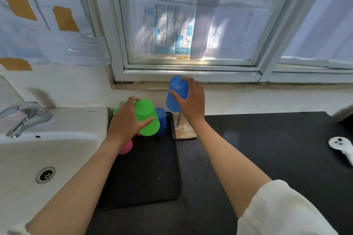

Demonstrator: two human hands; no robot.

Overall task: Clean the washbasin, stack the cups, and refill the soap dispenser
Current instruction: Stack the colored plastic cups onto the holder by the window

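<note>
Now we grip an upturned green cup [146, 118] in our left hand [125, 122] above the black tray [145, 173], while our right hand [192, 99] clasps a raised blue cup [174, 97] near the windowsill.

Tray [152, 187] right of washbasin [28, 158], cups [162, 121] on tray's far end

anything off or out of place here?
Nothing spilled or broken. Oddities: a white handheld controller lies on the black counter at the far right, unrelated to the cups. Brown tape patches hold papers on the wall. The window sill edge looks cracked and worn.
</note>
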